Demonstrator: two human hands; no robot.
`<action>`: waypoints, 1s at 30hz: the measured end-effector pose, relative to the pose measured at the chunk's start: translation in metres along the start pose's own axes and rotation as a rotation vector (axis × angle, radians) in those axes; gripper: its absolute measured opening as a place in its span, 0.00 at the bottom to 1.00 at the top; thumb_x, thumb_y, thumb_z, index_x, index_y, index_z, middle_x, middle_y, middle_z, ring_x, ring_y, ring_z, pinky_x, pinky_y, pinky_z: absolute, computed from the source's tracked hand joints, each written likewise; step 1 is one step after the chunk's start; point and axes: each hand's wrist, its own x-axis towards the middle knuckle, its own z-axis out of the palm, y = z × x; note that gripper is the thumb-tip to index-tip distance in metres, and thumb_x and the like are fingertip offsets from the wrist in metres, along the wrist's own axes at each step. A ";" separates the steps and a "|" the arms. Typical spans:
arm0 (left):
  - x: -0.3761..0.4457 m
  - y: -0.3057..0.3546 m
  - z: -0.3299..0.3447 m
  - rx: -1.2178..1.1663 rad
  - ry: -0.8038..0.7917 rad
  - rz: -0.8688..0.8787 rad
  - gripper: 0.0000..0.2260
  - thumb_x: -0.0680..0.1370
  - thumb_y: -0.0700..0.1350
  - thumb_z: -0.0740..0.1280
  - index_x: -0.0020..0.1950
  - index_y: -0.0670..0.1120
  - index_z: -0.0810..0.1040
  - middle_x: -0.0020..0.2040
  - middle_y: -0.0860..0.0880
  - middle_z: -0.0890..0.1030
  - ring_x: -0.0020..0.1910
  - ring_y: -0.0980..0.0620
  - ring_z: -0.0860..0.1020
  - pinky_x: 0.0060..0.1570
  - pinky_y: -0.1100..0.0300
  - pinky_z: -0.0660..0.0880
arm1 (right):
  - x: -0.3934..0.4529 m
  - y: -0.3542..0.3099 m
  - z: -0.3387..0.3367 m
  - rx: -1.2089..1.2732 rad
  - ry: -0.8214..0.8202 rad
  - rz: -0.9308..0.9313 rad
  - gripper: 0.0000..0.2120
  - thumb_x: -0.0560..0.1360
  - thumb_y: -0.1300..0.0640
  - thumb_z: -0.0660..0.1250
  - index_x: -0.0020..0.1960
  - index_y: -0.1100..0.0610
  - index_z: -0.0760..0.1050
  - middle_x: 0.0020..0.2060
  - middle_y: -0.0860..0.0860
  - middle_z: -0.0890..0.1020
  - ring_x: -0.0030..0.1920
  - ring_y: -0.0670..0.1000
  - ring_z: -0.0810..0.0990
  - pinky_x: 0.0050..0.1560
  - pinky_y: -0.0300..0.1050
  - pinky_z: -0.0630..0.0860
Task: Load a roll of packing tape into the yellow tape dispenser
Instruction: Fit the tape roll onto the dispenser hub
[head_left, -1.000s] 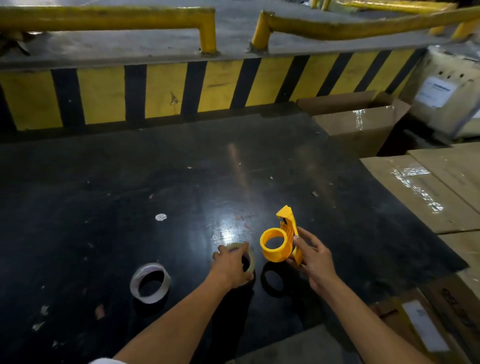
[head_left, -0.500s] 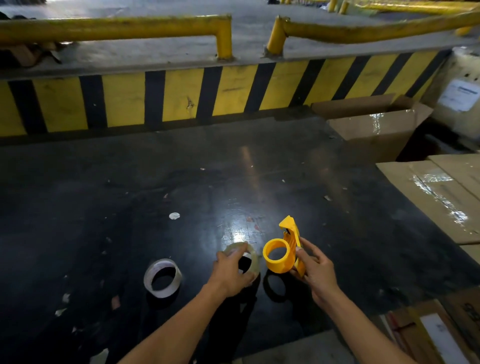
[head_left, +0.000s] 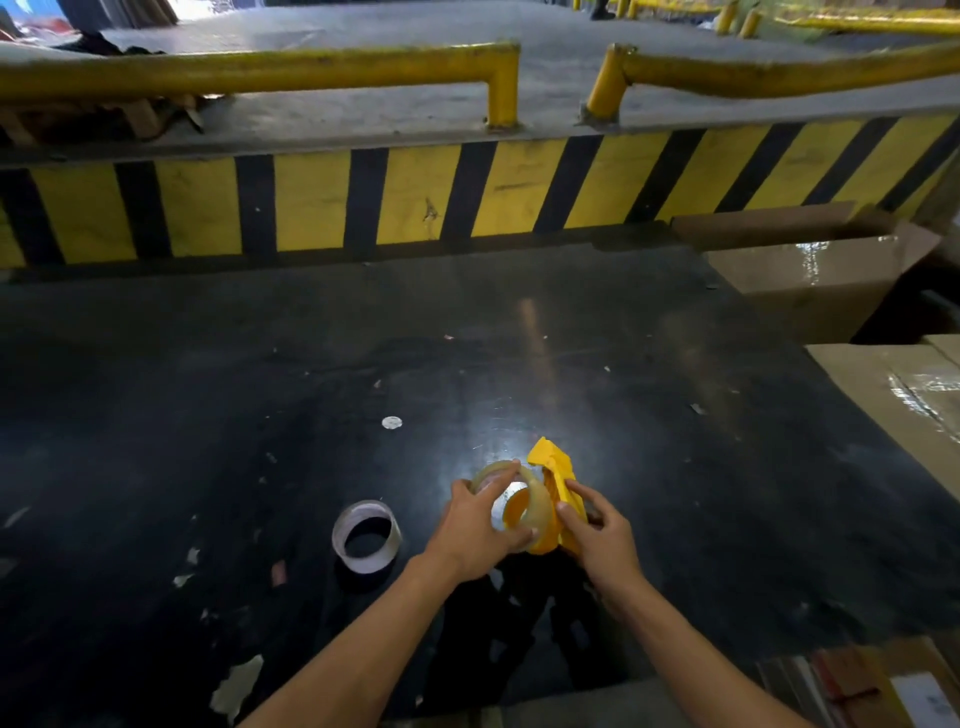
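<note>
While two tape rolls show, the left hand (head_left: 470, 530) pinches one clear plastic packing-tape roll (head_left: 535, 501) over the hub of the single yellow plastic dispenser (head_left: 558, 483) clasped by the right hand (head_left: 602, 540), the second white-cored roll (head_left: 368, 535) lying left of both grips.

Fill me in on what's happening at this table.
A person is loading a tape dispenser. The left hand holds a clear tape roll over the hub of the yellow dispenser, which the right hand steadies. A second roll lies unused on the black table to the left.
</note>
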 end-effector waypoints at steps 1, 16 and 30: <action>-0.001 0.000 -0.002 -0.006 -0.004 0.001 0.40 0.72 0.58 0.77 0.79 0.67 0.61 0.69 0.44 0.66 0.72 0.41 0.71 0.71 0.56 0.71 | 0.000 -0.001 0.001 -0.002 -0.008 0.003 0.16 0.76 0.61 0.71 0.63 0.54 0.79 0.52 0.57 0.85 0.43 0.47 0.85 0.39 0.37 0.81; -0.010 0.004 -0.013 0.019 -0.029 -0.002 0.49 0.72 0.55 0.76 0.84 0.63 0.47 0.71 0.41 0.66 0.72 0.39 0.70 0.70 0.50 0.71 | -0.007 -0.008 0.021 0.203 -0.069 0.047 0.16 0.76 0.61 0.70 0.64 0.54 0.78 0.42 0.58 0.86 0.39 0.53 0.87 0.40 0.51 0.84; -0.005 0.023 -0.038 -0.353 0.255 -0.112 0.26 0.84 0.50 0.66 0.81 0.52 0.65 0.68 0.44 0.80 0.66 0.44 0.79 0.67 0.50 0.76 | -0.008 -0.033 0.024 0.408 -0.111 0.106 0.14 0.77 0.56 0.69 0.61 0.46 0.77 0.49 0.54 0.87 0.50 0.62 0.84 0.54 0.60 0.76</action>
